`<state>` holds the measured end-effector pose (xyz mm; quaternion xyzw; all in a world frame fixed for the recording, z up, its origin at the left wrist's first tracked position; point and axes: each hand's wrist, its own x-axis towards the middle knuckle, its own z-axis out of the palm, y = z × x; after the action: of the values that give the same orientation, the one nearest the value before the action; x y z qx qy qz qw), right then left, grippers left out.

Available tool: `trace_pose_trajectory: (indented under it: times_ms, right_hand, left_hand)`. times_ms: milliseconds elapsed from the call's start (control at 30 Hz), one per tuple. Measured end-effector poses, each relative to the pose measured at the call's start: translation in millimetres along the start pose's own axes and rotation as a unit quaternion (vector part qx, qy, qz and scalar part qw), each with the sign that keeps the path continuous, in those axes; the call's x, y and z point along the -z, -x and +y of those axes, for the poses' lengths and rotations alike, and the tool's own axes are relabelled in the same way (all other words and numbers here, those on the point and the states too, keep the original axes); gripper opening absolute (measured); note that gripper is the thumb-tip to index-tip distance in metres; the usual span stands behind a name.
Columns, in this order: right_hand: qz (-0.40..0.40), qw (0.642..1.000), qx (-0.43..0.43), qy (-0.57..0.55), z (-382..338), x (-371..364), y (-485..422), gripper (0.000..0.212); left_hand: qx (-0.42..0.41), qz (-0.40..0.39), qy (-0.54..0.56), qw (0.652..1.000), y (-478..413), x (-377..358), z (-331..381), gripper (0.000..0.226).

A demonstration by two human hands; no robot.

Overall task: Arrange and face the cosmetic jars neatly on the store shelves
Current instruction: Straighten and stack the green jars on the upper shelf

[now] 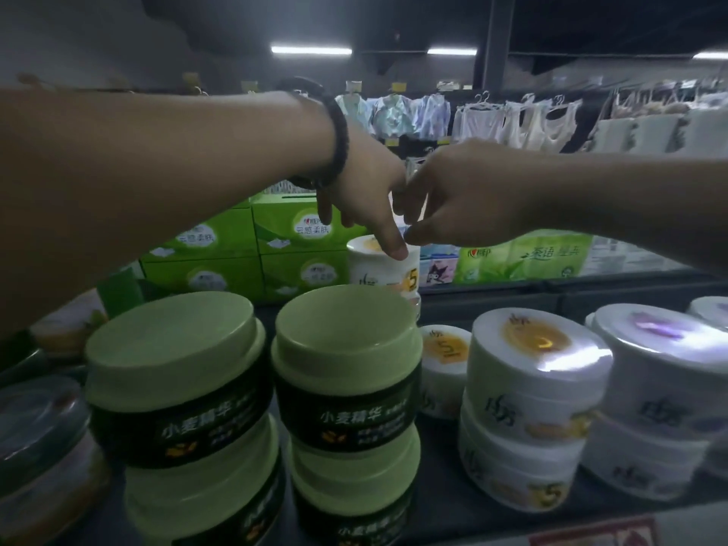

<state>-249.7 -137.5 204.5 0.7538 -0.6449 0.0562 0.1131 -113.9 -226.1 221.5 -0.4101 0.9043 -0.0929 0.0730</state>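
Head view of a store shelf [441,459] stocked with cosmetic jars. Both arms reach forward and meet above the rear white jar [384,266], which carries an orange "5" label and appears to sit on a second jar behind the front stacks.

The left hand [366,191], with a dark beaded bracelet [337,139] at the wrist, points downward. Its fingers [396,246] are straight and slightly spread, and one tip rests on the jar's lid near the right rim.

The right hand [465,199] comes in from the right with curled fingers [413,230], whose tips lie just beside the left fingertip over the same lid. Blur hides whether they grip the jar or only hover, so this cannot be told.

In the foreground stand two stacks of green-lidded jars [346,360] with dark labels, side by side. To their right is a stack of white orange-topped jars [535,356], with a smaller white jar [445,360] between the two groups. Purple-topped white jars [662,356] stand at far right, and a clear-lidded jar [39,427] is at far left.

Behind the shelf are green tissue boxes [275,238], a green tissue pack [524,254] and hanging garments [512,120].
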Motion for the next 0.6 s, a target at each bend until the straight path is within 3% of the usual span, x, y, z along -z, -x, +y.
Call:
trace_pose_trajectory:
  times_ms: [33,333,600]
  right_hand:
    - [0.025,1.000,-0.009,-0.011,-6,-3,1,0.033]
    - [-0.016,0.994,-0.023,-0.108,17,-27,-14,0.031]
    - [-0.038,0.990,-0.060,-0.119,12,-40,-25,0.056]
  left_hand:
    - [-0.013,-0.009,0.010,1.000,-2,1,0,0.090]
    - [0.007,-0.026,-0.016,1.000,-20,-15,-1,0.099]
    - [-0.014,-0.035,0.027,0.999,-29,-23,-13,0.110]
